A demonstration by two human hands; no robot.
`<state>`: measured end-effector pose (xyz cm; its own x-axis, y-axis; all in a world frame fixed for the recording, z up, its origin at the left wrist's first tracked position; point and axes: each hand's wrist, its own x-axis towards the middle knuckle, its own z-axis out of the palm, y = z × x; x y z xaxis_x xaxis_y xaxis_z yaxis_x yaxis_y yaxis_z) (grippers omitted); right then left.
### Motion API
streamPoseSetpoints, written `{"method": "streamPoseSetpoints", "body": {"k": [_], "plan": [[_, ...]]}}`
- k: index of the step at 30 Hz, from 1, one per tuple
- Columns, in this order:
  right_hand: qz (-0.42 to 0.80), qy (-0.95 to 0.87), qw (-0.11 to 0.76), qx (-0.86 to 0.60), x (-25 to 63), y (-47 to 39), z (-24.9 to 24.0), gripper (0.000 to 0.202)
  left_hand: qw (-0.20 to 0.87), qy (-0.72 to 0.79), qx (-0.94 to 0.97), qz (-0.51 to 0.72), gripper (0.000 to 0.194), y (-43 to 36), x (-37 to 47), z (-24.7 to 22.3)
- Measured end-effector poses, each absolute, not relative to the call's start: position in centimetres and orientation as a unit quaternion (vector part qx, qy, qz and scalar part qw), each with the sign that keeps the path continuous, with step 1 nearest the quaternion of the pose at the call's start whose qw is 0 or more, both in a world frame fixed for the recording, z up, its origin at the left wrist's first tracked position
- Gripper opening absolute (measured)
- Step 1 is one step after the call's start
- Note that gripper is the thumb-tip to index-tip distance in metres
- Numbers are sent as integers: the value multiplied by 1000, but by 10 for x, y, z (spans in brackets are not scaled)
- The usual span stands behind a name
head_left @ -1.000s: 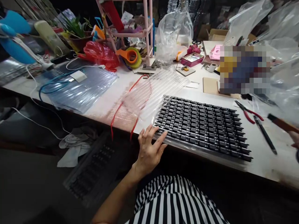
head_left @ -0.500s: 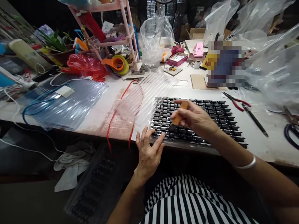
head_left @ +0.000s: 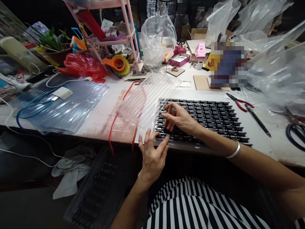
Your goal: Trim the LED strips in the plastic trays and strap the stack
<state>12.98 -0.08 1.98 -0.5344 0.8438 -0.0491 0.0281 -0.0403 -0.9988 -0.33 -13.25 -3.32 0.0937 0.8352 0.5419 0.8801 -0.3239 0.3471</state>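
My right hand point(head_left: 182, 119) is closed around a flat orange-handled tool point(head_left: 167, 118), held upright over the left part of a clear tray point(head_left: 197, 147). The tool's lower end is hard to make out against the dark rows. In the tray lie many small black circuit boards point(head_left: 209, 119) in close rows. My left hand point(head_left: 152, 156) has its fingers spread, with fingertips at the tray's near left corner; nothing is held in it. Left of the tray, a ribbed clear plastic sheet point(head_left: 152, 92) partly covers a loop of red string point(head_left: 114, 122).
Pliers with red handles point(head_left: 240, 101) and a dark pen-like tool point(head_left: 258, 120) lie right of the tray, with dark-handled scissors point(head_left: 295, 135) farther right. Stacked clear sheets point(head_left: 71, 108) are at left. A pink rack point(head_left: 130, 35) and plastic bags point(head_left: 158, 41) stand behind.
My right hand has moved left over the boards with the orange-handled tool, which has turned from slanted to more upright. My left hand has stayed almost in place.
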Motion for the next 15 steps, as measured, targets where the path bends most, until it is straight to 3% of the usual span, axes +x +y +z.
{"method": "streamPoseSetpoints", "body": {"k": [15], "plan": [[630, -607, 315, -368, 126, -2, 23, 34, 34, -584, -739, -333, 35, -132, -3, -35]]}}
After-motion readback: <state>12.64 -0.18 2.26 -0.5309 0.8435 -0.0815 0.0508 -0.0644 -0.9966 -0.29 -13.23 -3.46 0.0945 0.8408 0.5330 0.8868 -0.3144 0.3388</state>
